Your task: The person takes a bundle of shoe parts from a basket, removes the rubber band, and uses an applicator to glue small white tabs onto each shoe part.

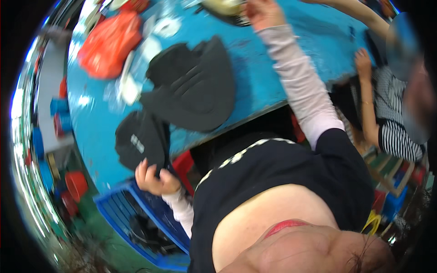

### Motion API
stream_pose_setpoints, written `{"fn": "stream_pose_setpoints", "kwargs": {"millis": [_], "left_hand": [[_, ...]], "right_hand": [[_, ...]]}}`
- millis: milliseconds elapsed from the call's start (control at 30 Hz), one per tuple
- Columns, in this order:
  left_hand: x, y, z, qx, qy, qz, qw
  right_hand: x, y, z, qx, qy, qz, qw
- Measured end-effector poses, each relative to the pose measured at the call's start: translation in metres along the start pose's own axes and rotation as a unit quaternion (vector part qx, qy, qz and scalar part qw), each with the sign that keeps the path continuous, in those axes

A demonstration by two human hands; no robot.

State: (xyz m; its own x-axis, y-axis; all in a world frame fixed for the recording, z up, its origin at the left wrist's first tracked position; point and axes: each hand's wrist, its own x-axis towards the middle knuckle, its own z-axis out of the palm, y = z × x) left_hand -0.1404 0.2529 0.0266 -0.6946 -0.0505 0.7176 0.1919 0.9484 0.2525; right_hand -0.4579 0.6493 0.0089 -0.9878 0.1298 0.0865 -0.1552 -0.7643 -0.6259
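Observation:
My left hand is at the near-left table edge, its fingers apart and loosely curled. Its fingertips overlap the lower edge of a small black rounded piece with a white mark. Beyond that lies a larger black piece, with a rounded near end, a jagged far edge and several slits; its kind is unclear. My right arm stretches across the table, and my right hand is closed beside a round dish with something pale yellow in it. What its fingers hold is blurred and partly cut off by the frame.
The blue table bears a red plastic bag and white scraps. Below its near-left edge stands a blue crate with dark things inside. A person in striped sleeves sits at the right, one hand at the table edge.

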Motion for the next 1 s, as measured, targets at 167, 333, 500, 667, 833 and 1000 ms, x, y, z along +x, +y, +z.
{"fn": "stream_pose_setpoints", "kwargs": {"millis": [167, 333, 500, 667, 833, 1000], "left_hand": [[0.056, 0.061, 0.013, -0.150, -0.049, 0.111, 0.981], [0.090, 0.078, 0.038, -0.195, -0.130, 0.205, 0.950], [0.085, 0.074, 0.065, -0.224, -0.137, 0.217, 0.940], [0.083, 0.072, 0.073, -0.241, -0.105, 0.207, 0.942], [0.073, 0.078, 0.063, -0.240, -0.104, 0.188, 0.947], [0.072, 0.078, 0.064, -0.242, -0.101, 0.175, 0.949]], "right_hand": [[-0.025, -0.008, 0.036, -0.037, -0.083, 0.005, 0.996], [-0.080, -0.015, 0.095, -0.114, -0.155, 0.036, 0.981], [-0.106, -0.015, 0.107, -0.250, -0.196, 0.011, 0.948], [-0.125, -0.007, 0.115, -0.396, -0.309, -0.099, 0.859], [-0.145, -0.009, 0.139, -0.547, -0.376, -0.193, 0.722], [-0.148, 0.000, 0.140, -0.550, -0.383, -0.254, 0.698]]}}
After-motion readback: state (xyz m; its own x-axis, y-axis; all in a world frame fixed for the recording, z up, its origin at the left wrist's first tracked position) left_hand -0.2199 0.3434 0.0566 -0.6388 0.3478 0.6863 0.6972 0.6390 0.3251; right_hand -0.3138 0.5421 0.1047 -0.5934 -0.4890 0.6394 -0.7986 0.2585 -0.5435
